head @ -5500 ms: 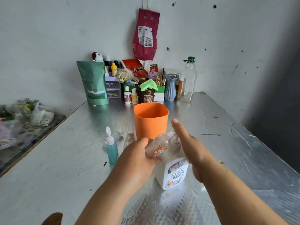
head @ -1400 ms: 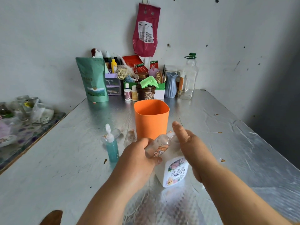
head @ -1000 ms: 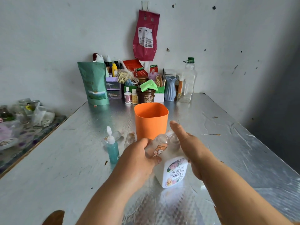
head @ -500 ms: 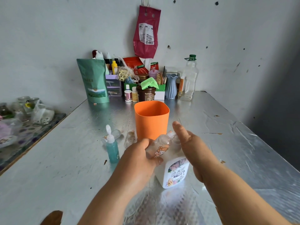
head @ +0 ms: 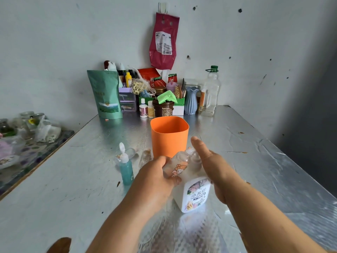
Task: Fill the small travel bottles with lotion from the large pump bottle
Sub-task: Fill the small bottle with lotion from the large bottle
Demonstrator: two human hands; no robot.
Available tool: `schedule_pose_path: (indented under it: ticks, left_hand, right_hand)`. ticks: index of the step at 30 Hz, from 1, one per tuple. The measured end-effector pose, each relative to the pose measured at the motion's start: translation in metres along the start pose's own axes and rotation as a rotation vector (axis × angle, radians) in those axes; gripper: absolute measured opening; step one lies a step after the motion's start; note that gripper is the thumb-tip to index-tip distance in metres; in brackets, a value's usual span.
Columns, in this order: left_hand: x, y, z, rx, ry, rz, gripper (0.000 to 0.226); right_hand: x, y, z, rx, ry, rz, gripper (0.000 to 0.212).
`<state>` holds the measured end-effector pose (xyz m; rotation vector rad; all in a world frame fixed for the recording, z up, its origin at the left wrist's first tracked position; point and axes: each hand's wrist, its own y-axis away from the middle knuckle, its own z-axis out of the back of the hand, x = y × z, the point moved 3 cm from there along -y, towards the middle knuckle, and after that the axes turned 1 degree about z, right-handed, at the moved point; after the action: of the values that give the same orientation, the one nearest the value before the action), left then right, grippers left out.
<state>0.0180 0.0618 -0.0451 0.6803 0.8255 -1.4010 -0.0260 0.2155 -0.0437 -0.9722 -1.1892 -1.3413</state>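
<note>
Hands meet near the front of the shiny desk (head: 73, 189). The left hand (head: 155, 178) has its grip closed round a small clear bottle (head: 177, 168) with a cartoon picture on it. The bottle is tipped, with its mouth up by the top of the big white pump bottle (head: 196, 196). The right hand (head: 213, 165) lies over the pump top, thumb straight out. Its other fingers are hidden, so I cannot tell if that grip is closed. Both hands cover the spout. Just behind them stands an orange cup (head: 169, 139). To the left stands a teal bottle (head: 126, 170) with a white cap, and two clear little bottles (head: 131, 153) lie beside it. Far back by the wall are a green pouch (head: 106, 95), a blue vase (head: 191, 101) and a tall clear bottle (head: 210, 94).
</note>
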Motion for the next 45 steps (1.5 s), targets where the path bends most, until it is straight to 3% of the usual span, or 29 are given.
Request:
schedule_pose_path:
  ticks: [14,18,21,25,45]
  left_hand:
    - [0.007,-0.003,-0.005,0.006,0.043,-0.014,0.021]
    - [0.010,-0.002,-0.007,-0.004,0.030,-0.012,0.020]
    - [0.008,-0.001,-0.006,-0.003,0.001,-0.005,0.017]
    - [0.006,-0.001,-0.003,-0.008,0.010,0.000,0.029]
    - [0.011,-0.003,-0.010,0.001,0.067,0.010,0.020]
  right_hand:
    - [-0.010,-0.008,-0.002,-0.069,0.016,0.048,0.070]
    - [-0.013,-0.008,-0.003,-0.094,0.026,0.055,0.062]
    - [-0.014,-0.008,-0.002,-0.067,0.017,0.038,0.067]
    - [-0.009,-0.006,0.000,0.013,0.004,-0.015,0.080]
    - [-0.012,-0.007,-0.003,-0.083,0.002,0.091,0.063]
